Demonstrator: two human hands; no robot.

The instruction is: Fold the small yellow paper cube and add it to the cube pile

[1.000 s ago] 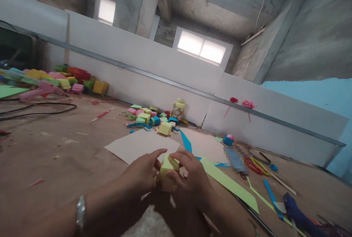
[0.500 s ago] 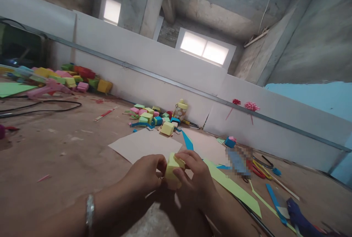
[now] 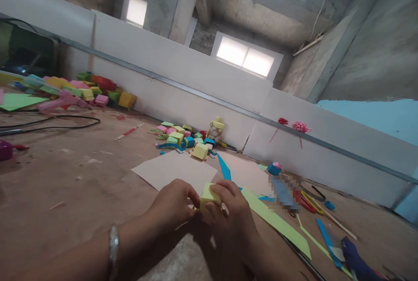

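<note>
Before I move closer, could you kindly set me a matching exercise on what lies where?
Things
1. Nearest yellow box
2. Silvery bracelet
3. Pink glue gun
4. Yellow-lidded jar

Places
A. In front of the colourful pile at far left
B. Between the left hand and the right hand
C. Near the white panel, at the right of the middle block cluster
D. Around the left wrist

Pairs: 1-B, 2-D, 3-A, 4-C
</note>
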